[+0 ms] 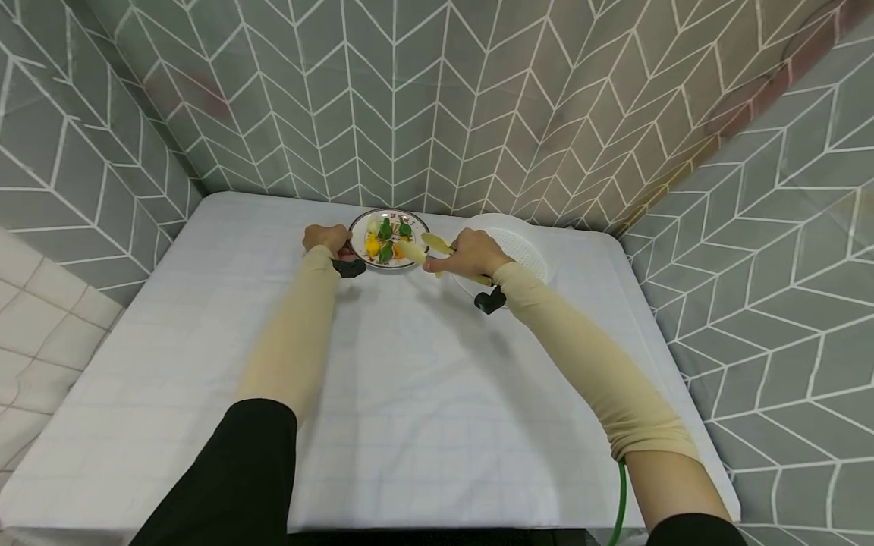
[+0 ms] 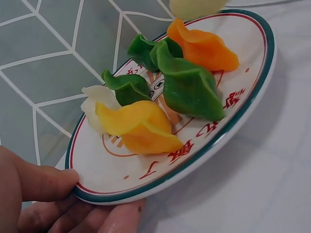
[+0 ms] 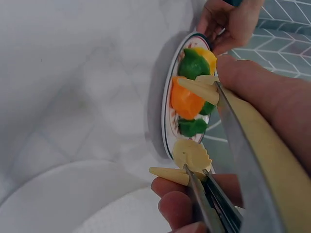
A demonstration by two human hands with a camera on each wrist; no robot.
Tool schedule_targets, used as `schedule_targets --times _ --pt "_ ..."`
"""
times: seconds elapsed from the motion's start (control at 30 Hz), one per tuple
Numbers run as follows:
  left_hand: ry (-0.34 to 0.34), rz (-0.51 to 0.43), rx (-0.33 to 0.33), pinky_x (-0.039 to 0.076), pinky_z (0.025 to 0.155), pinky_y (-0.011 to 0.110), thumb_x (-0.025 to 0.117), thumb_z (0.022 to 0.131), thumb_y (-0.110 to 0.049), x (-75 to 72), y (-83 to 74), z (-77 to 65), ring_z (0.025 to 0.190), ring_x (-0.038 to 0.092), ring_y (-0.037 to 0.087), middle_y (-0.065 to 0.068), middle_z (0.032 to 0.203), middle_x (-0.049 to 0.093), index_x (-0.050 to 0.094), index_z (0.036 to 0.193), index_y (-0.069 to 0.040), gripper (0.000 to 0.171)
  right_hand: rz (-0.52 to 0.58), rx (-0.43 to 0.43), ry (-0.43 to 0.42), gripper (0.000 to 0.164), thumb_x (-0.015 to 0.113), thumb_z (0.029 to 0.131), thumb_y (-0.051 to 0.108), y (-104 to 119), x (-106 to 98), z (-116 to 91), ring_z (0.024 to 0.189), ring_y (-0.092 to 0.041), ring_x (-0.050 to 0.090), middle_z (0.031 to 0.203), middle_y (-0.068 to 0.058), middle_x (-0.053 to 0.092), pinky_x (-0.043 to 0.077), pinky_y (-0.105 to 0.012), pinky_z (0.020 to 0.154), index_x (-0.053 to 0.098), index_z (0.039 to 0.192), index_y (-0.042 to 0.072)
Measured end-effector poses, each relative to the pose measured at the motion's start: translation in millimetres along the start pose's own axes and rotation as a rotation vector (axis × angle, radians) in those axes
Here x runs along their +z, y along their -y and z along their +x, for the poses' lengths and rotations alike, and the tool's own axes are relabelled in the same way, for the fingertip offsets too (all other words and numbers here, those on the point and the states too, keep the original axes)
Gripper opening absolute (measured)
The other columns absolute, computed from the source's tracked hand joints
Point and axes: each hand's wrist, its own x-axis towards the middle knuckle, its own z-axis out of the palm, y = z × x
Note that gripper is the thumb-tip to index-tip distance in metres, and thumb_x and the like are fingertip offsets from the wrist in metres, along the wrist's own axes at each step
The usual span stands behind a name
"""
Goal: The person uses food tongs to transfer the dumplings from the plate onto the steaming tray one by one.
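Observation:
My left hand (image 1: 329, 241) grips the near-left rim of a white plate (image 2: 250, 46) with a green edge and red lettering, thumb on top and fingers underneath. The plate tilts in the left wrist view. On it lie colored dumplings: a yellow dumpling (image 2: 141, 127), an orange dumpling (image 2: 204, 48), a pale dumpling (image 2: 97, 109) and several green ones, including a large green dumpling (image 2: 187, 85). With my right hand (image 1: 471, 254) I hold tongs (image 3: 194, 155) with cream-colored tips. Those tips stand apart over the plate's right side, with no dumpling visible between them.
A round white basket (image 1: 501, 221) with a perforated bottom stands right of the plate, partly under my right hand. White cloth covers the table (image 1: 423, 409). Patterned grey wall covering (image 1: 382, 98) rises behind. A green cable (image 1: 622, 500) hangs by my right arm.

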Motion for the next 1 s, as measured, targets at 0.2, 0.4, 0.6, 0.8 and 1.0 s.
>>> schedule_targets --times 0.2,0.4,0.6,0.8,1.0 --pt "0.014 0.000 -0.010 0.063 0.051 0.022 0.065 0.103 -0.012 -3.6 -0.6 -0.5 0.042 0.062 0.010 0.001 0.057 0.061 0.060 0.134 0.007 0.037 -0.003 -0.018 0.016 0.062 0.078 0.085 0.068 6 10 2 0.053 -0.011 0.037 0.055 0.008 0.031 0.028 -0.025 0.049 0.046 0.060 0.021" --pt "0.011 0.003 -0.024 0.064 0.053 0.022 0.064 0.103 -0.014 -2.5 -0.6 -1.2 0.044 0.063 0.010 0.001 0.057 0.060 0.058 0.137 0.005 0.038 -0.021 -0.005 0.019 0.057 0.081 0.086 0.063 10 13 3 0.056 -0.011 0.037 0.057 0.007 0.031 0.027 -0.026 0.051 0.054 0.066 0.018" --pt "-0.006 0.010 -0.047 0.063 0.051 0.021 0.064 0.103 -0.014 1.7 1.0 7.9 0.043 0.062 0.009 0.000 0.056 0.060 0.058 0.138 0.003 0.039 -0.054 -0.001 0.008 0.053 0.082 0.086 0.061 13 15 5 0.058 -0.013 0.042 0.058 0.007 0.037 0.031 -0.026 0.051 0.064 0.074 0.012" --pt "-0.024 0.002 -0.067 0.063 0.049 0.021 0.066 0.102 -0.012 4.1 1.4 11.5 0.043 0.062 0.009 0.000 0.055 0.060 0.058 0.134 0.001 0.036 -0.082 0.001 0.010 0.054 0.081 0.087 0.061 15 18 8 0.056 -0.012 0.041 0.058 0.007 0.037 0.030 -0.025 0.049 0.059 0.072 0.014" --pt "-0.035 0.004 -0.067 0.063 0.050 0.021 0.067 0.102 -0.013 5.4 0.8 11.1 0.044 0.062 0.009 0.001 0.055 0.060 0.060 0.133 0.001 0.035 -0.101 -0.013 -0.013 0.055 0.081 0.090 0.056 17 18 9 0.056 -0.012 0.038 0.058 0.006 0.033 0.028 -0.026 0.049 0.053 0.066 0.015"
